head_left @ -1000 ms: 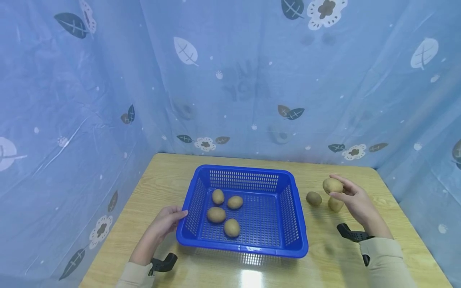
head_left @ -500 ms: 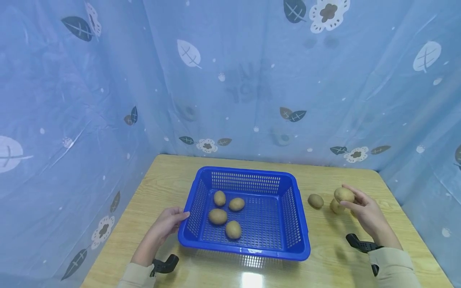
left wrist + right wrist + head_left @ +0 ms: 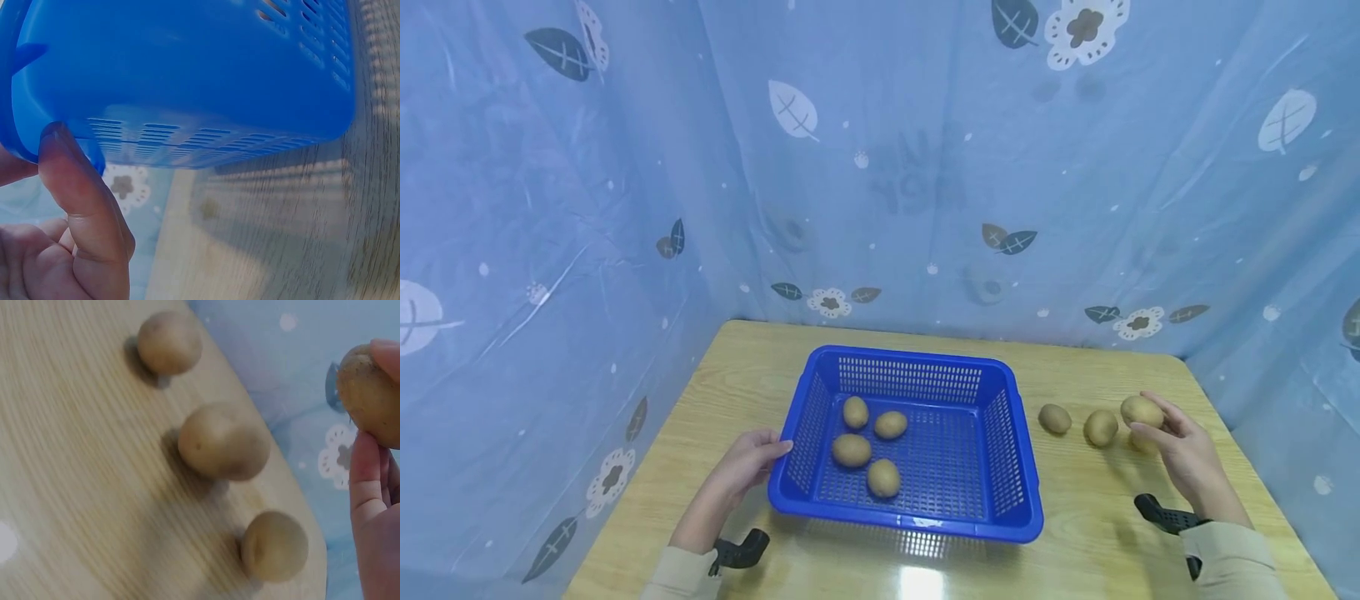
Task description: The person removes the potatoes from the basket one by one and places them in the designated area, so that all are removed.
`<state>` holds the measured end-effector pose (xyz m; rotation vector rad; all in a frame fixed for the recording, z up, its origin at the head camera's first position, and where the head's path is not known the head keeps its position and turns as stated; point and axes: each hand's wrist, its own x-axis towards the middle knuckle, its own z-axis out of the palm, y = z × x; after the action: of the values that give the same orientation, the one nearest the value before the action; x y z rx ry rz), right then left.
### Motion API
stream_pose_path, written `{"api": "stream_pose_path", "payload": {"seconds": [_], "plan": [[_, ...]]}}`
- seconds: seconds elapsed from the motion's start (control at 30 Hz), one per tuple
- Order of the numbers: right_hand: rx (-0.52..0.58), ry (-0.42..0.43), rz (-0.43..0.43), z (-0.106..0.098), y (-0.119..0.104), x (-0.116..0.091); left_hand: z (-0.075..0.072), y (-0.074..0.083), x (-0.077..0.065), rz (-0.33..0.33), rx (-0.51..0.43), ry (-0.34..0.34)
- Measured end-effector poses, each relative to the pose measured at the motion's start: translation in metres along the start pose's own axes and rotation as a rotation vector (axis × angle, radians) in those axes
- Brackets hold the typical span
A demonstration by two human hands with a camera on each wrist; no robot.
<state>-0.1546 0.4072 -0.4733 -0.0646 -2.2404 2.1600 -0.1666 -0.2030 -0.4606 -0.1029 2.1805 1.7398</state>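
Observation:
My left hand (image 3: pixel 747 465) grips the left rim of a blue plastic basket (image 3: pixel 906 522); in the left wrist view the thumb (image 3: pixel 81 194) presses against the basket's outer side. Several potatoes lie in the basket's left half, one of them a larger potato (image 3: pixel 852 451). On the right, my right hand (image 3: pixel 1193 458) pinches a potato (image 3: pixel 1141 411) between thumb and fingers, held above the table. Beneath it a potato (image 3: pixel 1142 442) on the table is partly hidden. Left of that lie a second potato (image 3: pixel 1101 428) and a darker one (image 3: pixel 1055 419).
The light wooden table (image 3: pixel 760 358) meets a blue patterned curtain (image 3: pixel 880 208) at its back and sides. In the right wrist view the three table potatoes stand in a row, the middle potato (image 3: pixel 224 442) apart from its neighbours. Black mounts (image 3: pixel 741 550) sit on both wrists.
My right hand has moved right and somewhat nearer with the potato, past the middle table potato and over the rightmost one. My left hand stays at the basket rim; the basket keeps its place.

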Motion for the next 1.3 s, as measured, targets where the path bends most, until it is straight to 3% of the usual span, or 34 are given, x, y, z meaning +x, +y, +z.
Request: {"api": "stream_pose_path", "payload": {"seconds": [0.23,0.43,0.6,1.07,1.3], "plan": [[0.034,0.129,0.012,-0.017,0.010,-0.007,0.002,-0.002,0.001,-0.010,0.003,-0.011],[0.079,0.188,0.012,-0.026,0.014,-0.003,-0.001,0.000,0.000,-0.009,0.005,-0.013],[0.005,0.259,0.060,-0.028,0.022,0.003,-0.008,0.004,-0.001,-0.004,0.012,-0.013],[0.006,0.265,0.126,-0.042,0.029,-0.006,-0.004,0.001,0.002,-0.014,0.008,-0.020],[0.059,0.279,0.161,-0.048,0.032,-0.008,-0.003,0.001,0.002,-0.014,0.005,-0.024]]}}
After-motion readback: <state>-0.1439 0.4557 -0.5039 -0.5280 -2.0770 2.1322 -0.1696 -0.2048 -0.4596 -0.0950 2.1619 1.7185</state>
